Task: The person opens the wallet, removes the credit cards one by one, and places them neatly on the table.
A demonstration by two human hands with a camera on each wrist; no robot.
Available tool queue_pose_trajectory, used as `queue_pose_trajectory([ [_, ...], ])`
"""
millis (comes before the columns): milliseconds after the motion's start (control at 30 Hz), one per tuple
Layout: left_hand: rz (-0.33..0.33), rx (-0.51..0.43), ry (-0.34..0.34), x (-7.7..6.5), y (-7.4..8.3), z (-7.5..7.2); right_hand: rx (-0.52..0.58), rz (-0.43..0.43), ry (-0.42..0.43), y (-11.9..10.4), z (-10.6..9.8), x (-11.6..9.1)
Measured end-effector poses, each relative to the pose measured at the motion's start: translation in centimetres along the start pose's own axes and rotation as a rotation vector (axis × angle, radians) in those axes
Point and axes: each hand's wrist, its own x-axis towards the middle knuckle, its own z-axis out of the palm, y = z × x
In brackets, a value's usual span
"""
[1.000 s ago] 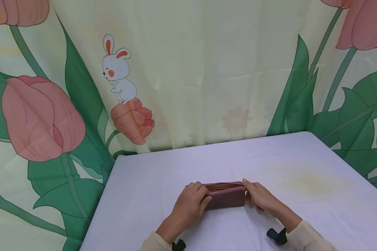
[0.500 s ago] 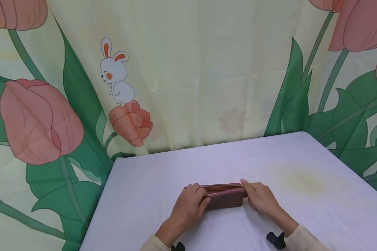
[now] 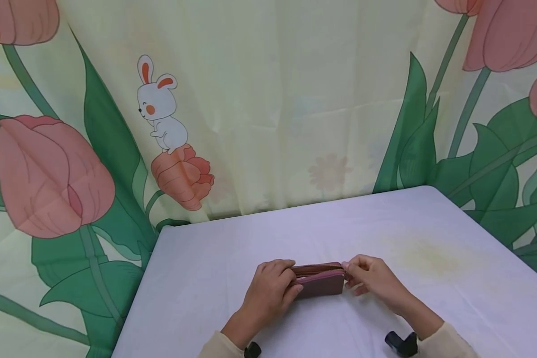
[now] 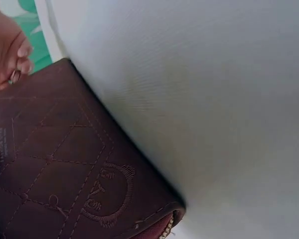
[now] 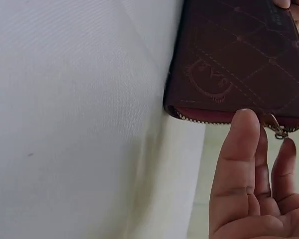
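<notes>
Wallet gapes between two hands, brand unread

Dark red and partly unzipped along the top, the wallet appears to stand on its long edge on a white table, toward the person's side. The left hand is curled round one end, thumb on the near face and fingers over the top. The right hand has its fingers half bent at the other end, tips gathered about the zip pull; whether they pinch the metal or merely lie beside it cannot be told. The likeliest trouble, by judgement, is a snag: red lining shows right beside the teeth, and a slanted tug could catch it or jam the pull. A slack left hand could let the narrow wallet tip flat, and a hard tug could drag it sideways. As for writing, a small block of print sits near the left thumb, too faint to read. A stitched emblem in a lower corner holds marks that may be letters, none certain; the right wrist view shows one much like it. The tulip-and-rabbit backdrop bears no lettering in sight
</notes>
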Motion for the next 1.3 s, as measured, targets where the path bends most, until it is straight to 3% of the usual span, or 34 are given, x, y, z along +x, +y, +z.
queue_pose_trajectory([
  [200,-0.028,-0.021,-0.039,0.1,0.1,-0.1,0.107,-0.025,-0.097,0.4,-0.7,-0.3],
  [333,-0.056,-0.036,-0.069,0.2,0.1,-0.2,0.126,-0.019,-0.084,0.5,-0.4,-0.3],
  [700,-0.067,-0.034,-0.096,0.5,0.1,-0.2,-0.143,0.094,0.065,-0.8,0.0,-0.4],
  [1033,-0.046,-0.091,-0.066,0.6,0.4,-0.2,-0.156,-0.05,0.043,-2.0,0.2,-1.2],
  [1100,-0.048,-0.093,-0.07,0.6,0.4,-0.3,-0.152,-0.041,0.048,-2.0,0.3,-1.1],
  [1300,-0.042,-0.09,-0.064,0.5,0.1,-0.2,-0.136,0.099,0.065,-1.2,1.0,-0.1],
])
